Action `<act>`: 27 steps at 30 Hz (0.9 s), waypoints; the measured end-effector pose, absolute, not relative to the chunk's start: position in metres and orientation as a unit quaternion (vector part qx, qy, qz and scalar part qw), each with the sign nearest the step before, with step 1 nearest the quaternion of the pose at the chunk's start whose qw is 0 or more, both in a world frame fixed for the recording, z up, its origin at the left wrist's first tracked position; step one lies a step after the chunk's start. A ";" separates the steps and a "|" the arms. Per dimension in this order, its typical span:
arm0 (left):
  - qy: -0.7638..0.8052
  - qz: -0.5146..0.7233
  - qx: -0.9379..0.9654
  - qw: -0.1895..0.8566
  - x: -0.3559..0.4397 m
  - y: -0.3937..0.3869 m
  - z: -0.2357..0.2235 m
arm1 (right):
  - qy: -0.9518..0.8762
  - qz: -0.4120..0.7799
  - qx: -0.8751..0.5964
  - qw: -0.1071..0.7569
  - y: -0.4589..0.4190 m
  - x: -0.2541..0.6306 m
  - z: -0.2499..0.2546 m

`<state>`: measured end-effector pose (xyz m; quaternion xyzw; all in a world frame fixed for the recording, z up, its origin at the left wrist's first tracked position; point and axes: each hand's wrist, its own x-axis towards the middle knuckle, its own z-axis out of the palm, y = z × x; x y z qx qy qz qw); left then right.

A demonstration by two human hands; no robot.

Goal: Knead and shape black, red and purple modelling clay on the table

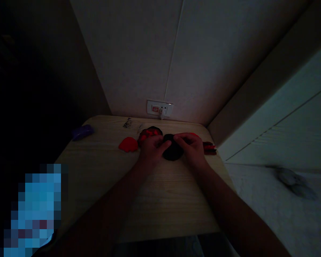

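A flat, dark, roughly round black piece (pixel 172 151) is between my two hands, above the wooden table. My left hand (pixel 152 149) has its thumb and fingers closed at the piece's left edge. At its upper right edge, my right hand (pixel 192 147) pinches with thumb and forefinger. Behind my left hand lies a round dark item with red patches (pixel 150 132), partly covered by the hand. A red flat piece (pixel 128 144) rests to the left. Just right of my right hand are red and black strips (pixel 210 147). Dim light hides the material.
The wooden table (pixel 160 200) meets a wall with a socket plate (pixel 159 108) holding a plug. A purple packet (pixel 82 132) lies at the table's left edge. A cabinet (pixel 283 117) stands at the right. A bright pixelated patch (pixel 40 210) covers the lower left.
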<state>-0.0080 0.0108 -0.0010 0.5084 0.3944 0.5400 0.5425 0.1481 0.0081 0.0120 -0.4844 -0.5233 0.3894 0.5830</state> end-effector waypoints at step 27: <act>0.423 0.528 0.544 0.496 -0.008 0.008 0.004 | -0.477 0.458 -0.469 0.586 0.010 0.146 0.009</act>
